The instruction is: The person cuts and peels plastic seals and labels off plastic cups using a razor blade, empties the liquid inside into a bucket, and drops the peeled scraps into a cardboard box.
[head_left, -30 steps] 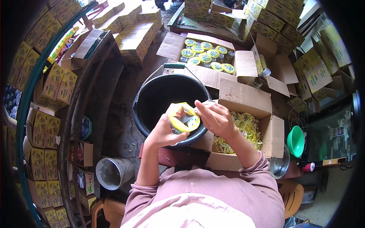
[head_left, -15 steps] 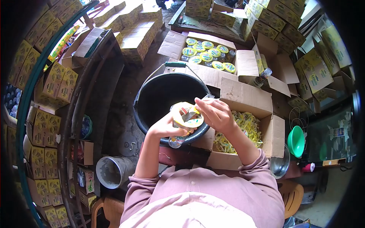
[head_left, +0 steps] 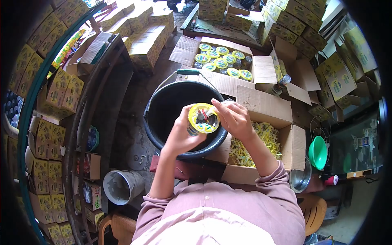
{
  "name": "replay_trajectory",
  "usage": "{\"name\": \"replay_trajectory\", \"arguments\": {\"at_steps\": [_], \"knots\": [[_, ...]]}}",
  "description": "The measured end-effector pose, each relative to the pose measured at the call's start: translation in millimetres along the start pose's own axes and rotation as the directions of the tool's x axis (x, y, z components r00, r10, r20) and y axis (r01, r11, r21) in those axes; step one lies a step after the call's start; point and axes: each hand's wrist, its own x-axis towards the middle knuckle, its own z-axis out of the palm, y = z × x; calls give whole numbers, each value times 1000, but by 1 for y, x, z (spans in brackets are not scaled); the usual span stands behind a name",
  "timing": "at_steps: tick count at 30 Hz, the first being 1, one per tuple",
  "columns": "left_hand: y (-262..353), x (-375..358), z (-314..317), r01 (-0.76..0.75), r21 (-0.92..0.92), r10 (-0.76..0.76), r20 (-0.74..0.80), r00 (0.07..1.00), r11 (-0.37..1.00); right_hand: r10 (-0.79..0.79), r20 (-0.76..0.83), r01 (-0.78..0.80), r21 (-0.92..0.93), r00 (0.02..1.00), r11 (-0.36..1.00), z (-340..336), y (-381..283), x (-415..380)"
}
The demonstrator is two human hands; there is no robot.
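Left hand (head_left: 181,134) grasps the yellow-rimmed item (head_left: 204,128) at centre frame, above the black bucket (head_left: 164,109); if that hold loosened, it could drop in. Right hand (head_left: 233,118), fingers bent, is at the rim's right edge; whether it pinches anything is unclear. Toward frame right sits a carton (head_left: 264,103) of yellow strips (head_left: 267,143).

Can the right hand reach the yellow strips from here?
Likely yes: the carton is open and the yellow strips lie uncovered near the right hand, though it is busy at the cup.
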Motion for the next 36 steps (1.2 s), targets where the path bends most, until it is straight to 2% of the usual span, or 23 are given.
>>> {"name": "replay_trajectory", "arguments": {"at_steps": [1, 2, 4, 7, 10, 13, 25, 28, 31, 34, 36], "knots": [[3, -2, 6, -17, 29, 17, -15, 1000, 999, 1, 14, -1, 0, 1000, 1000, 1, -1, -1], [9, -4, 13, -27, 143, 43, -105, 994, 989, 1, 27, -1, 0, 1000, 1000, 3, -2, -2], [-4, -3, 18, -39, 174, 73, -197, 978, 984, -7, 32, 7, 0, 999, 1000, 4, -4, -2], [0, -4, 20, -19, 189, 68, -254, 965, 982, -4, 26, 5, -6, 1000, 1000, 2, -6, -3], [-1, -7, 19, -31, 279, 102, -242, 965, 960, -27, 1, 27, -6, 1000, 1000, 2, -5, -5], [4, -8, 16, -1, 241, 56, -222, 973, 971, -41, 7, 41, -23, 999, 999, 1, -7, -6], [21, -7, 6, 9, 185, 0, -48, 999, 983, -125, 47, 126, -12, 991, 992, -7, -10, -5], [18, -6, 2, -36, 173, 34, 13, 999, 984, -134, 43, 134, 1, 990, 991, -6, -11, -6], [10, -6, 0, -76, 75, 69, 94, 993, 994, -150, 7, 150, -3, 989, 989, -5, -11, -4], [13, -6, -5, 81, -61, -68, 195, 978, 995, -168, -10, 168, 31, 986, 985, -3, -9, -5], [5, -6, -9, 106, -139, -63, 285, 957, 985, -176, -8, 176, 43, 984, 984, -1, -9, -7]]}}
